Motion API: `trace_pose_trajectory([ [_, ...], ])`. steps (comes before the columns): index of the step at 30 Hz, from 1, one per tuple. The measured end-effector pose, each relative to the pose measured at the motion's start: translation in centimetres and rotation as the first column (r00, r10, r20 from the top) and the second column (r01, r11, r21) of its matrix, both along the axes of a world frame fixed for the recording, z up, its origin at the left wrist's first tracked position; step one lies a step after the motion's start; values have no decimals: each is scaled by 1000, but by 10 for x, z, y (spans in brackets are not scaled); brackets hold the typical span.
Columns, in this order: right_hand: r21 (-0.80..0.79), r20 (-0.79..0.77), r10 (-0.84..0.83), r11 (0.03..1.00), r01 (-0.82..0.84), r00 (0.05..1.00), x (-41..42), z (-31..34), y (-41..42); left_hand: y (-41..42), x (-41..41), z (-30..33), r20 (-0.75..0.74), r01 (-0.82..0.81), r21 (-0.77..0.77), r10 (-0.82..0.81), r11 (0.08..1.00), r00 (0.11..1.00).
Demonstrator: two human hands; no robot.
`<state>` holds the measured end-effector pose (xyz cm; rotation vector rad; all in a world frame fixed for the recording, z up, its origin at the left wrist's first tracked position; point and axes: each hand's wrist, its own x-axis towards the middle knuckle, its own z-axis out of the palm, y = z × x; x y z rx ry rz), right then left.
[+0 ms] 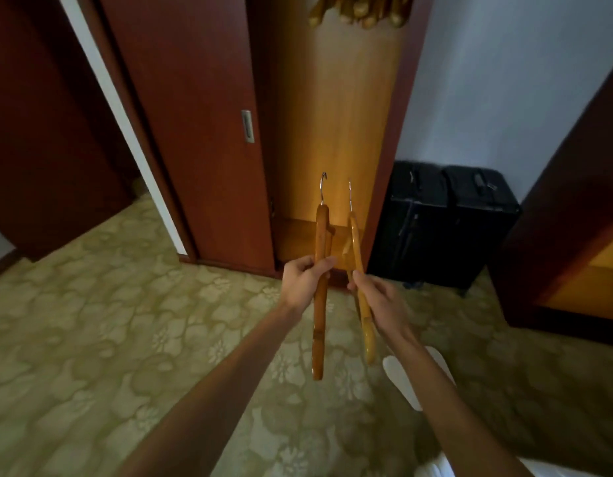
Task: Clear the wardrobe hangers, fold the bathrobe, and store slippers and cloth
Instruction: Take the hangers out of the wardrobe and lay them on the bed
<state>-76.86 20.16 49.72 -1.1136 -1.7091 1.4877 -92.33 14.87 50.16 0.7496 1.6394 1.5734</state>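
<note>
Black suitcase against the pale wall, on floral patterned carpet.

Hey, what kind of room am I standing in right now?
Probably a hotel bedroom: an open sliding-door wardrobe with wooden hangers on its rail, a black suitcase beside it, and patterned carpet.

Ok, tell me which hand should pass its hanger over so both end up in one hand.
Probably the right hand: it only pinches its hanger with the fingertips, while the left hand wraps its hanger firmly, so it can likely take a second.
</note>
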Motion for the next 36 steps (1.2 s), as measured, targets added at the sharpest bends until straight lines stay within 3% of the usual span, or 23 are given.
trace_pose_trajectory([
  [7,29,-12,74,997,-73,997,-107,14,76,70,-103,15,46,-52,36,51,998,998],
  [14,21,-73,83,996,-82,994,-221,35,194,199,-221,39,-13,-18,67,19,998,1000],
  [25,113,-135,106,989,-91,985,-412,124,414,397,-390,147,-70,-29,175,42,984,997],
  [36,214,-221,78,976,-30,972,-566,229,557,551,-544,254,-159,-60,268,105,962,982],
])
